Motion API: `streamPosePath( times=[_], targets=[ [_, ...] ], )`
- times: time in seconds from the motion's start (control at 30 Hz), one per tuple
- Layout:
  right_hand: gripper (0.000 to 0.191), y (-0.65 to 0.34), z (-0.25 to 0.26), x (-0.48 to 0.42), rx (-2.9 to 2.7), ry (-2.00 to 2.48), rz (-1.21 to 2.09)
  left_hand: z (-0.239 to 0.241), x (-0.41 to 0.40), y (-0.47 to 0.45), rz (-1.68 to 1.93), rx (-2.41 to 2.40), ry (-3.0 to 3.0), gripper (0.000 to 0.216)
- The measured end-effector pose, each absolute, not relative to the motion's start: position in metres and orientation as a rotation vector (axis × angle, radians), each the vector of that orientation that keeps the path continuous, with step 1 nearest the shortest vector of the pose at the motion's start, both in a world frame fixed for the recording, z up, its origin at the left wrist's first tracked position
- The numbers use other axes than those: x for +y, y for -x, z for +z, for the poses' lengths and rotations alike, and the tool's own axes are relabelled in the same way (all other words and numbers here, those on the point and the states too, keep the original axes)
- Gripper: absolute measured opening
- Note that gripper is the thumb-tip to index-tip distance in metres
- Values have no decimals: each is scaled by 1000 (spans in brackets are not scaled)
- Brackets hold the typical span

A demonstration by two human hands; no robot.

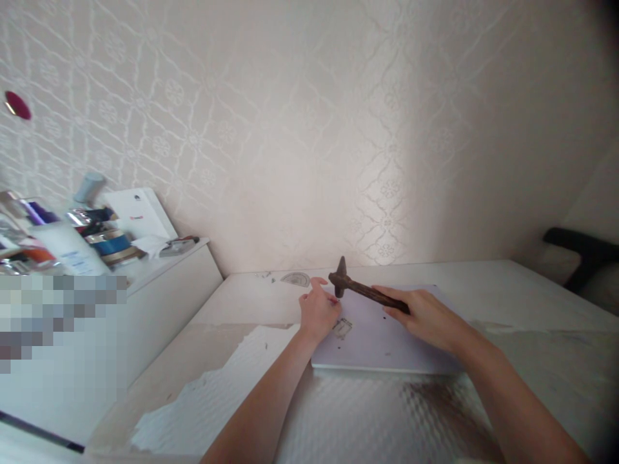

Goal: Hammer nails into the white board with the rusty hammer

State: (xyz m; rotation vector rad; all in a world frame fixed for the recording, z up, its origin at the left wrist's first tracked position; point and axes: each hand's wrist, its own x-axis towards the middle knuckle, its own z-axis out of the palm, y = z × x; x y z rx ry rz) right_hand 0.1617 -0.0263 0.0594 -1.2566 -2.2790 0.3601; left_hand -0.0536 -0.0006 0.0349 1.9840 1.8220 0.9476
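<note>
My right hand (420, 310) is wrapped round the handle of a dark brown hammer (370, 291). The hammer's head is up at the left end, just above the far left part of a pale purple board (367, 348). My left hand (319, 309) rests at the board's left edge, its thumb and forefinger pinched together under the hammer head. What they hold, if anything, is too small to make out. Beside that hand, on the board, lies a small clear bag (342, 328) with dark bits in it. A few dark specks dot the board.
A protractor (295, 279) lies on the white table (251, 303) beyond my left hand. White textured sheeting (217, 393) spreads under the board. At left, a white cabinet (169, 309) carries bottles, a tape roll and a white box (140, 212). A black chair arm (580, 248) stands at right.
</note>
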Motion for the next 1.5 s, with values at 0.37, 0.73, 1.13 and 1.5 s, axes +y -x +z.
streamPosePath(
  times=[0.37,0.73,1.13,1.5],
  targets=[
    [48,-161,61,-27,-2283,1278,356,33,1,54,919,1805,-1998,46],
    [48,-160,62,-28,-2281,1299,317,35,-1,53,932,1804,-1989,47],
    [48,-159,62,-28,-2275,1240,392,35,1,53,920,1815,-1978,47],
    [49,-158,60,-28,-2252,1274,343,35,0,53,928,1822,-1994,47]
  ],
)
